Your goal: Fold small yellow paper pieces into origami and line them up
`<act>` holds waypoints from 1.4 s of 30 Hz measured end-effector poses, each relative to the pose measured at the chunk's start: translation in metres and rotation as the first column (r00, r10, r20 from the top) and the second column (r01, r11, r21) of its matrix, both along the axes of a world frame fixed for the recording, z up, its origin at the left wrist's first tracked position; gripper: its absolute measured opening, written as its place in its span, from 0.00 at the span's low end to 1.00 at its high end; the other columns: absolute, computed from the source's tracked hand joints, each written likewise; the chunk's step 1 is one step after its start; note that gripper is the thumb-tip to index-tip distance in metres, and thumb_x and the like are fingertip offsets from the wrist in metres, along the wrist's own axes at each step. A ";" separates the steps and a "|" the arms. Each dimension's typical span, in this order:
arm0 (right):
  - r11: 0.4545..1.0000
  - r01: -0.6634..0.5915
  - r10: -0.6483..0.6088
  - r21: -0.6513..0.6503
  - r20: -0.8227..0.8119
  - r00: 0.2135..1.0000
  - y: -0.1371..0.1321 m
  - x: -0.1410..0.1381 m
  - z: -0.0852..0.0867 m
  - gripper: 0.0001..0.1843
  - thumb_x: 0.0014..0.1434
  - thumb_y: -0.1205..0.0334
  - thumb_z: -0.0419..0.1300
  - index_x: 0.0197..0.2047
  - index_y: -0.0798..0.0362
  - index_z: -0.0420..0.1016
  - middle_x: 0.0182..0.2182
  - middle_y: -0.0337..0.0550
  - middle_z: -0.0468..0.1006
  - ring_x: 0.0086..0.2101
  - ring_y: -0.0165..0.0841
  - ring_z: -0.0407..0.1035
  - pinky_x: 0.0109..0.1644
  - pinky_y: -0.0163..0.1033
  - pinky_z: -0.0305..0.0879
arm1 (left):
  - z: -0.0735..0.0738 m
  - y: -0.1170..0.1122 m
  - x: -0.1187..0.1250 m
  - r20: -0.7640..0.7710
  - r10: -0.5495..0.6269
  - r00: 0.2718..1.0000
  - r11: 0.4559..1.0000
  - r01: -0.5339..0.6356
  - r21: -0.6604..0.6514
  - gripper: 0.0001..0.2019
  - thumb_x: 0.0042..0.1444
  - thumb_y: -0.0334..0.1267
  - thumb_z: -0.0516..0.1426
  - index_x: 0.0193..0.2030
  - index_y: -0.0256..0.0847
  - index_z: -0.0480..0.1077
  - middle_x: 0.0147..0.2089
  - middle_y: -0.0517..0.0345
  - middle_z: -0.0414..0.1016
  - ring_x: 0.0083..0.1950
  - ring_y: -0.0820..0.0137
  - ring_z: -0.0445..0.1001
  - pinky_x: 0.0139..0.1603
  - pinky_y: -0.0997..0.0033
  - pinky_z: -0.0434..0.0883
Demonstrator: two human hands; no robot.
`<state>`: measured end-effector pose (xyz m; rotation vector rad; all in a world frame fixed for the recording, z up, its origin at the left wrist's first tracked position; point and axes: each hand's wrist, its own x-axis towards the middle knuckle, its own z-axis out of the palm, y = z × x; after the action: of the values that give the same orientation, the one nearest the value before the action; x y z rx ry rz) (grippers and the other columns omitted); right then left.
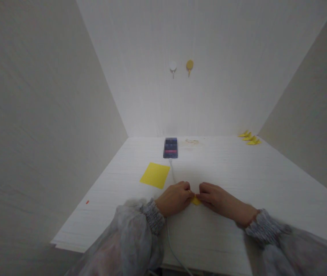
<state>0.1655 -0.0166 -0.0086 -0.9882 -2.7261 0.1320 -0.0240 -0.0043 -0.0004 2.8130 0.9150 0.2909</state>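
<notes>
The tabletop (pixel 267 172) is dimly lit, shaded toward its front edge. Fine detail is blurred; the phone (pixel 170 148) is pixelated.

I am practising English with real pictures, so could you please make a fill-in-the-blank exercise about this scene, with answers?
The left grip and the right grip hold a small piece coloured ____.
The flat sheet lies on the ____ side of the cable.
The back wall carries ____ hooks.
The folded pieces lie in the table's far ____ corner.
Missing words: yellow; left; two; right.
</notes>
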 end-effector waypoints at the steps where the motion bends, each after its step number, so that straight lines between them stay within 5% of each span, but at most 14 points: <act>1: 1.000 0.002 -0.002 -0.002 0.006 1.000 0.000 0.000 0.001 0.12 0.57 0.68 0.47 0.30 0.56 0.71 0.26 0.43 0.64 0.27 0.29 0.58 0.30 0.33 0.54 | 0.001 0.000 0.000 -0.005 -0.006 1.000 1.000 0.006 0.003 0.12 0.56 0.35 0.44 0.38 0.39 0.68 0.36 0.55 0.64 0.38 0.71 0.63 0.38 0.73 0.63; 24: 0.997 0.061 -0.063 -0.042 -0.040 0.997 -0.003 -0.001 -0.006 0.11 0.56 0.71 0.46 0.29 0.56 0.68 0.29 0.45 0.66 0.30 0.32 0.59 0.35 0.37 0.59 | 0.001 0.001 0.000 -0.049 -0.050 0.998 0.999 0.051 0.013 0.09 0.54 0.33 0.46 0.36 0.39 0.66 0.38 0.55 0.63 0.39 0.71 0.62 0.39 0.73 0.62; 42: 0.978 0.046 -0.077 -0.204 -0.148 0.986 -0.014 0.004 0.010 0.14 0.51 0.76 0.47 0.37 0.57 0.69 0.37 0.47 0.65 0.37 0.32 0.61 0.44 0.37 0.60 | -0.003 -0.002 -0.001 0.037 0.000 0.999 0.999 -0.001 0.040 0.12 0.54 0.33 0.46 0.36 0.38 0.70 0.34 0.54 0.63 0.37 0.72 0.62 0.38 0.73 0.61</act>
<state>0.1692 -0.0309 0.0012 -1.0654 -2.5743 0.4608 -0.0246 -0.0059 -0.0030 2.8334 0.9119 0.3647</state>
